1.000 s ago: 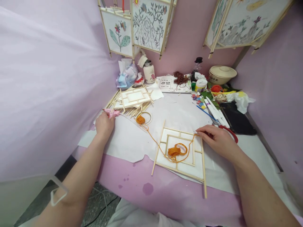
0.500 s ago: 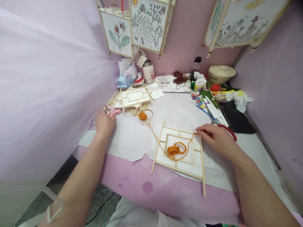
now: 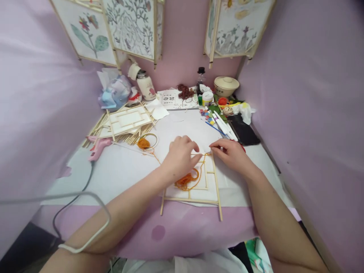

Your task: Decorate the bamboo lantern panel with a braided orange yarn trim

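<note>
Left hand (image 3: 181, 157): arched, spread, over frame (image 3: 216, 185) | right hand (image 3: 232, 154): pinching orange yarn (image 3: 184, 182)

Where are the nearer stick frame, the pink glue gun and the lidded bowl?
Nearer stick frame (image 3: 196, 201): head view, on its front crossbar.
Pink glue gun (image 3: 99, 145): head view, on its body.
Lidded bowl (image 3: 226, 90): head view, on its outer wall.

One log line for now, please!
left hand: open over stick frame; right hand: at frame's corner; orange yarn: partly on frame; glue gun: left of frame
</note>
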`<action>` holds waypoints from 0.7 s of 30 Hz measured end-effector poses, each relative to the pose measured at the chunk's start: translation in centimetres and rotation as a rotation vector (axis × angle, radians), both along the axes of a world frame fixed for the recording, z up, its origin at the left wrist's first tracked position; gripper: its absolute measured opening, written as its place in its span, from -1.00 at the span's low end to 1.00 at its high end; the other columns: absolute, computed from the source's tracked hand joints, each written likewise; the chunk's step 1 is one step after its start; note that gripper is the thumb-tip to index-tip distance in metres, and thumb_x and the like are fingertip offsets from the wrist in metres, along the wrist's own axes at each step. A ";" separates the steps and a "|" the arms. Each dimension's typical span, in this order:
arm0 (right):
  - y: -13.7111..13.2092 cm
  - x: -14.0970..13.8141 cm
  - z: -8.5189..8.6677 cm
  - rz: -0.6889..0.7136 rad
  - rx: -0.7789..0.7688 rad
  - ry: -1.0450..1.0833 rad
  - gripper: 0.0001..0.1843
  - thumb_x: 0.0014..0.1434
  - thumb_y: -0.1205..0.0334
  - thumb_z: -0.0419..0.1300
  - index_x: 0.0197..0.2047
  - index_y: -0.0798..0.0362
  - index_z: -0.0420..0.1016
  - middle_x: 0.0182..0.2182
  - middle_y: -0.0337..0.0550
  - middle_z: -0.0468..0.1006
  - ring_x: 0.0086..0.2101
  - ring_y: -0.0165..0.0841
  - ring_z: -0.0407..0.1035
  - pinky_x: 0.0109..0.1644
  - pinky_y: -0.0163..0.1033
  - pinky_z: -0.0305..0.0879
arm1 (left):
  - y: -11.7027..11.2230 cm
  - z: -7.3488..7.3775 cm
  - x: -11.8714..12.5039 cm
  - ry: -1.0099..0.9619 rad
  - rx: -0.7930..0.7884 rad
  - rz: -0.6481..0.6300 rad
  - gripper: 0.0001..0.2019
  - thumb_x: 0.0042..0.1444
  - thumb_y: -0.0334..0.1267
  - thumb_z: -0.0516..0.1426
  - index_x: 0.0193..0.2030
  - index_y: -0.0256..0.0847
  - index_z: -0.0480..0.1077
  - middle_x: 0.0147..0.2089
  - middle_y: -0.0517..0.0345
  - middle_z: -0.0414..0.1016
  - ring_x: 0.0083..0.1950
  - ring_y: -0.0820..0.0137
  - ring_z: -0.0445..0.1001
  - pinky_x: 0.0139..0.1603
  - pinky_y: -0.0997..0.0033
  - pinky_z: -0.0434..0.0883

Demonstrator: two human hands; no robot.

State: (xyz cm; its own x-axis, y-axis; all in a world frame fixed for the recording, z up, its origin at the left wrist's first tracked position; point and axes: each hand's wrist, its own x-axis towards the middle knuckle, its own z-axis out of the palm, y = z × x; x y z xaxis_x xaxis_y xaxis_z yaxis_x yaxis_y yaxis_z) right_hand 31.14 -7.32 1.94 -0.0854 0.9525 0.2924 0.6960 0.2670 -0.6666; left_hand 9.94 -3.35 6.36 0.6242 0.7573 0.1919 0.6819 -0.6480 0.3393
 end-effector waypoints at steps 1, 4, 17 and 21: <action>0.0 0.1 0.1 -0.001 0.004 0.007 -0.81 0.24 0.25 0.10 -0.20 0.00 0.56 -0.25 -0.16 0.60 -0.26 -0.32 0.44 -0.19 -0.22 0.31 | -0.1 -0.2 1.1 0.062 -0.031 -0.024 -0.83 0.16 -0.13 0.16 -0.25 -0.15 0.51 -0.14 0.00 0.43 -0.03 0.14 0.35 -0.03 0.11 0.31; 0.1 0.4 0.1 0.027 0.016 0.015 -0.81 0.21 0.29 0.12 -0.20 0.00 0.57 -0.23 -0.14 0.60 -0.21 -0.30 0.43 -0.12 -0.18 0.30 | 0.3 -0.9 2.9 0.206 -0.035 -0.005 -0.83 0.14 -0.15 0.18 -0.29 -0.18 0.53 -0.17 -0.04 0.45 -0.05 0.10 0.37 -0.06 0.10 0.31; 0.5 0.9 -1.0 0.099 -0.014 -0.065 -0.75 0.15 0.43 0.13 -0.19 -0.02 0.57 -0.23 -0.15 0.49 -0.14 -0.28 0.33 -0.02 -0.13 0.25 | 0.6 -3.5 3.3 0.193 0.014 -0.024 -0.83 0.15 -0.20 0.13 -0.37 -0.18 0.51 -0.25 -0.03 0.47 -0.11 0.12 0.37 -0.14 0.09 0.29; 0.6 0.7 -1.3 0.103 -0.025 -0.075 -0.74 0.15 0.42 0.14 -0.18 -0.03 0.58 -0.23 -0.15 0.49 -0.12 -0.27 0.33 -0.02 -0.13 0.25 | 0.6 -4.0 3.3 0.166 0.022 -0.026 -0.85 0.14 -0.22 0.13 -0.36 -0.17 0.50 -0.24 -0.05 0.47 -0.13 0.13 0.37 -0.17 0.10 0.29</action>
State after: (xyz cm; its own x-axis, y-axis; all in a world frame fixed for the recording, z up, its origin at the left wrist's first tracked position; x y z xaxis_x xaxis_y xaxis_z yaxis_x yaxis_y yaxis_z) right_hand 31.88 -6.68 0.69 -0.2034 0.9444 0.2581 0.7138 0.3235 -0.6212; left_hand 13.20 -2.78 2.33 0.6679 0.7374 0.1009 0.7105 -0.6721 0.2087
